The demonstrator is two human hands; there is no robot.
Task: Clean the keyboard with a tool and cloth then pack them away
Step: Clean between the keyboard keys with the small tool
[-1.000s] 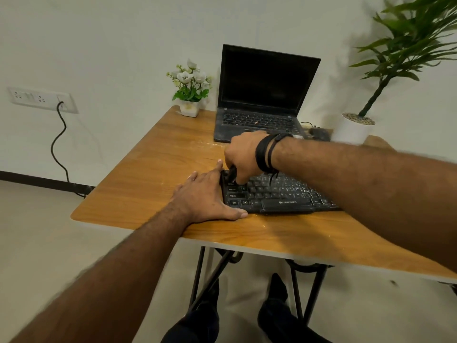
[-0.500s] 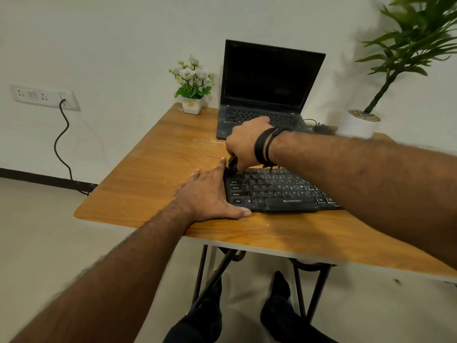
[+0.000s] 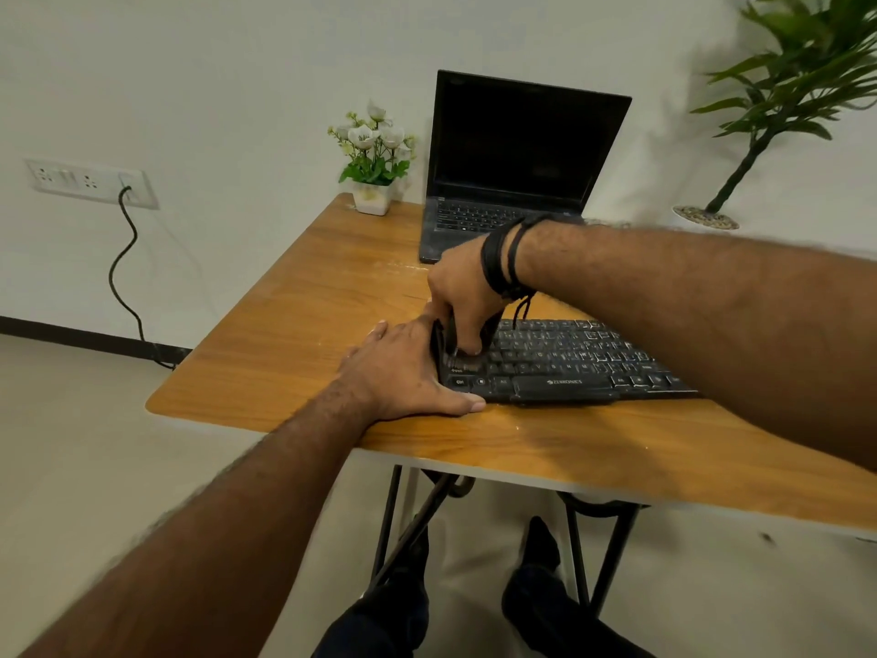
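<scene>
Brushing is the step I judge us to be in, and early in it. My right hand [image 3: 467, 296] comes down from above with its fingers curled round a small dark cleaning tool [image 3: 448, 339], pale bristles pressed onto the keys at the left end of the black keyboard [image 3: 569, 363]. I can't make out the tool's exact shape; the hand hides most of it. My left hand [image 3: 403, 372] lies flat on the wooden table [image 3: 294, 325], fingers straight, thumb along the keyboard's near edge, bracing its left side. The keyboard sits near the front of the table, just in front of the open laptop [image 3: 517, 163].

What is left, by my reading: the rest of the key rows to the right, then the wipe with the cloth, then packing away. I see no cloth or case anywhere in view, so nothing shows those steps as started.
</scene>
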